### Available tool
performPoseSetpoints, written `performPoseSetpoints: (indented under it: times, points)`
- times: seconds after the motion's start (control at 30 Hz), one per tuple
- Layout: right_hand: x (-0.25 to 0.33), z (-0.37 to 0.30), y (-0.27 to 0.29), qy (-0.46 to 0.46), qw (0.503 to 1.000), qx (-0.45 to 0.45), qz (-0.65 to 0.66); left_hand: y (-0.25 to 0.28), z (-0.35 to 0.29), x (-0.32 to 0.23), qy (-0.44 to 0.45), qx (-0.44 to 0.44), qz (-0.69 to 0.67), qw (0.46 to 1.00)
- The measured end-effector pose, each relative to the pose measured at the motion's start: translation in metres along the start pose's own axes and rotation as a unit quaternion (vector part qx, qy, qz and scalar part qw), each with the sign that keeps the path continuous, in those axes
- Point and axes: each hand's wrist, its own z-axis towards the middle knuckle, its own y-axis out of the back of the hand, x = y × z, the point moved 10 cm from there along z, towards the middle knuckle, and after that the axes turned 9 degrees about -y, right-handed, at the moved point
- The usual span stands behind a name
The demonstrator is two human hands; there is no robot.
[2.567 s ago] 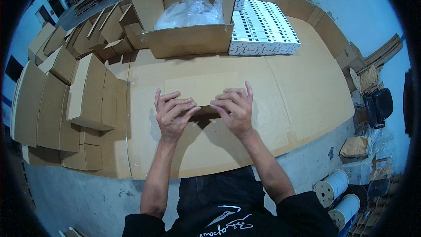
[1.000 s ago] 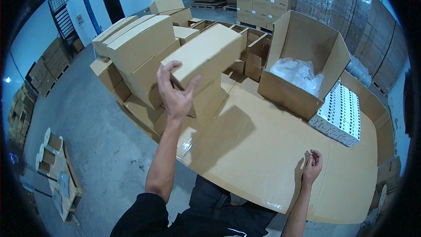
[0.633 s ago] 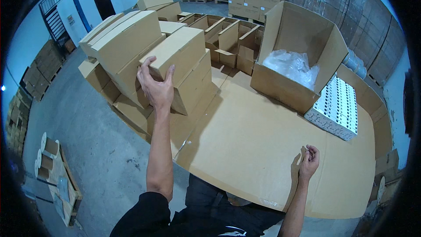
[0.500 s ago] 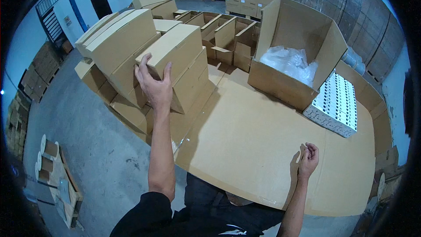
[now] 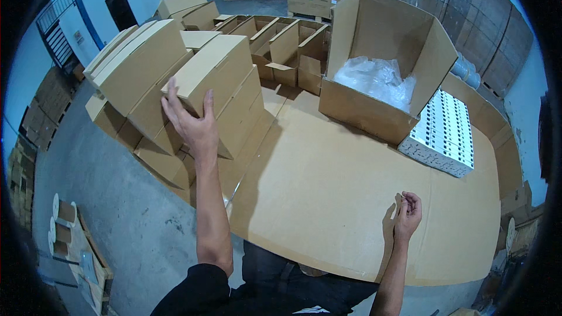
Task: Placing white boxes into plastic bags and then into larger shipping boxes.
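Observation:
My left hand (image 5: 190,126) reaches to a closed tan cardboard box (image 5: 225,61) on top of a stack. Its fingers lie at the left side of the box's near end and the thumb at the right, gripping that end. Similar cardboard boxes (image 5: 143,70) stand stacked beside and under it. My right hand (image 5: 408,215) is at the near right part of the cardboard-covered table (image 5: 328,199), fingers loosely curled with nothing visible in them. Beyond it lies a block of white small boxes (image 5: 442,134) with dark marks, packed in rows.
A large open carton (image 5: 363,111) holds clear plastic bags (image 5: 374,81). Behind the stack are open cardboard compartments (image 5: 287,41). A low cardboard wall (image 5: 486,114) edges the table's right side. Spools (image 5: 61,228) on a pallet stand on the floor at left; wrapped carton stacks fill the back.
The whole view has shifted slightly, with the boxes now further left in it. My left hand stays at the same box end; my right hand remains curled over the table.

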Motion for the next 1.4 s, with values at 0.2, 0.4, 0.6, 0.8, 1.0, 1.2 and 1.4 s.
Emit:
performPoseSetpoints:
  times: [0.2, 0.4, 0.6, 0.8, 1.0, 1.2, 1.4]
  points:
    - [-0.002, -0.001, 0.005, -0.014, 1.000, -0.019, 0.019, -0.008, -0.038, -0.085, -0.158, -0.044, -0.067, 0.984]
    - [0.000, -0.001, 0.007, -0.011, 0.999, -0.031, 0.001, -0.236, -0.084, -0.104, -0.146, 0.315, -0.201, 0.916]
    - [-0.007, 0.002, 0.004, -0.008, 0.999, -0.035, 0.016, -0.362, -0.073, -0.107, -0.376, 0.377, 0.007, 0.847]
    - [-0.004, -0.001, 0.007, -0.017, 0.999, -0.041, -0.012, -0.368, -0.088, -0.101, -0.418, 0.453, 0.028, 0.787]
    - [-0.003, 0.000, 0.005, -0.021, 0.999, -0.022, -0.031, -0.275, -0.094, -0.100, -0.386, 0.380, -0.072, 0.837]
    - [0.001, -0.001, -0.006, 0.003, 1.000, -0.008, -0.028, -0.149, -0.114, -0.096, -0.296, 0.329, -0.128, 0.887]
    - [0.003, -0.001, 0.001, 0.001, 0.997, -0.024, -0.076, -0.045, -0.151, -0.102, -0.229, 0.333, -0.140, 0.904]
